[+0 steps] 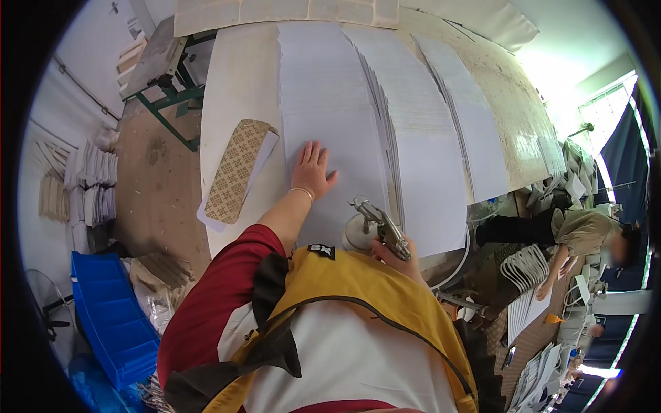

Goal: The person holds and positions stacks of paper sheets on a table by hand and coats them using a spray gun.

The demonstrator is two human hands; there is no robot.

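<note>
My left hand (313, 172) lies flat on the left row of overlapping white sheets (330, 103), its fingers spread. In my right hand (399, 258) is a metal spray gun (382, 227) with a round white cup (358, 233), held low over the near end of that row. Two more rows of white sheets, a middle one (427, 165) and a right one (475, 131), lie beside it. Left of my left hand, a brown patterned piece (237, 168) rests on a white one.
A pale hose (454, 265) runs by the table's near right edge. At the right, a person (582, 234) handles white pieces (530, 310). A blue crate (113, 316) stands at lower left, a green-legged table (162, 62) at upper left.
</note>
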